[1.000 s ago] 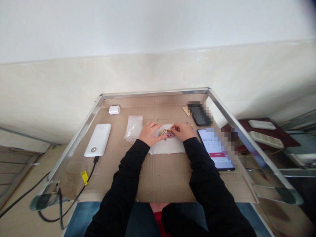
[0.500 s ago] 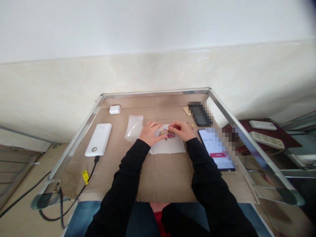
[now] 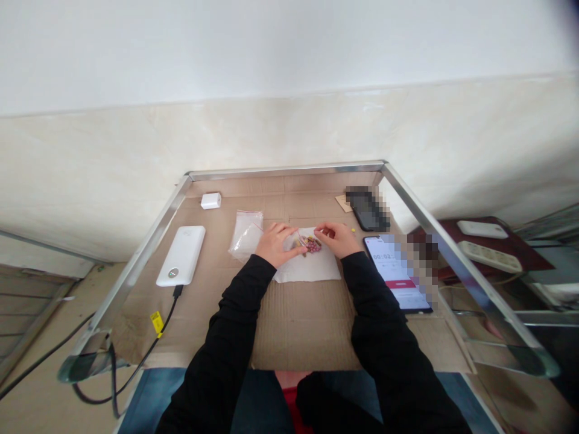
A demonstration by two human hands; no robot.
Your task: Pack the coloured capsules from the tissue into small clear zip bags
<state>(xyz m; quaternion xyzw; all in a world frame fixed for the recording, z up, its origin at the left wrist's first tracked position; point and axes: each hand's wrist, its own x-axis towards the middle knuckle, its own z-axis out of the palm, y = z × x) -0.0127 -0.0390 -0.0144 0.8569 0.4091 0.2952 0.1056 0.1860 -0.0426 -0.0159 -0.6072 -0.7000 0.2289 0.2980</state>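
In the head view a small heap of dark pink beans or beads [image 3: 313, 245], with some yellow and brown pieces, lies on a white sheet of paper [image 3: 310, 271]. My left hand [image 3: 274, 243] rests at the heap's left side, fingers stretched and thumb spread apart. A clear edge, perhaps of a plastic bag, shows by its fingertips. On the heap's right, my right hand [image 3: 338, 239] has thumb and forefinger closed in a pinch. Whatever is between those fingertips is too small to make out. Clear zip bags [image 3: 245, 232] lie left of my left hand.
A white power bank [image 3: 181, 256] with a black cable [image 3: 169, 313] and a white charger plug [image 3: 210, 201] lie at left. A lit phone [image 3: 393, 271] and a dark, blurred-out object [image 3: 368, 208] lie at right. A metal frame [image 3: 289, 170] borders the cardboard surface.
My right hand has shifted slightly right, away from the heap, uncovering more of it. My left hand has stayed in place.
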